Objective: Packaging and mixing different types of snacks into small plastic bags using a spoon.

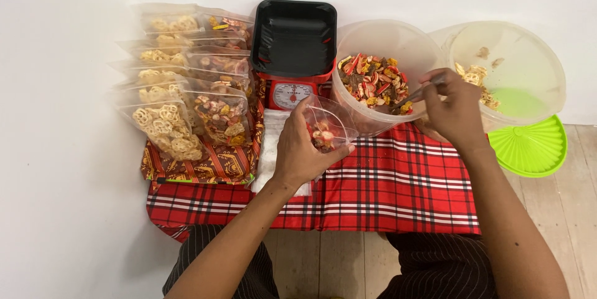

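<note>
The left hand (301, 153) grips a small clear plastic bag (328, 126), fingers closed around its lower part and thumb along its side, holding the mouth open and tilted toward the right hand. The bag is transparent and glossy, partly filled; red, pale and brown snack pieces sit at its bottom, just above the fingertips.

The right hand (454, 112) is closed around the handle of a scoop (415, 95), a thin, dark utensil whose far end reaches into the tub of mixed snacks (385, 78). The scoop's head is mostly hidden among the pieces, so its shape cannot be told. This tub is round, translucent and whitish, and stands between the two hands, just beyond the bag. Its contents are a mix of red, orange, yellow and brown pieces.

Directly behind the right hand stands a second translucent tub (516, 69), holding a few pale ring-shaped crackers against its near wall. A green lid (532, 147) lies just to the outer side of the right wrist.

Beyond the left hand stands a red kitchen scale (291, 91) with a round dial, carrying a black tray (293, 38). To the outer side of the left hand lie stacked filled bags (186, 87), some with pale ring crackers, others with the mixed snacks. Both forearms cross a red plaid cloth (385, 193) spread on the floor.
</note>
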